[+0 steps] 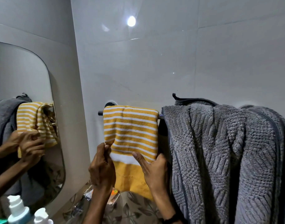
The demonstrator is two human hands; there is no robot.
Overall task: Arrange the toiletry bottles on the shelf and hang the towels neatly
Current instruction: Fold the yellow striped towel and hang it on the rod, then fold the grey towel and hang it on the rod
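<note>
Yellow striped towel (130, 126) is hanging over the left end of the towel bar (100, 113), its front layer draping down to a solid yellow band at the bottom. Left hand (101, 168) is pinching the towel's left edge, where the cloth is bunching between the curled fingers and thumb. Right hand (153, 170) is gripping the towel's right edge: the thumb is lying across the white band on the front, and the fingers are passing behind the cloth, out of sight. A dark band (170, 219) is sitting on the right wrist.

Grey towel (219, 151) is hanging over the right part of the same bar, just beside the striped one, bunching in thick folds, with a small loop sticking up at its top edge. A short bare stretch of bar is showing between the two towels.

Mirror (22, 75), on the adjoining wall to the left, is reflecting both towels and both hands. Below it, a teal bottle (19, 214) and a white bottle (41, 215) are standing side by side; what is carrying them is out of frame.
</note>
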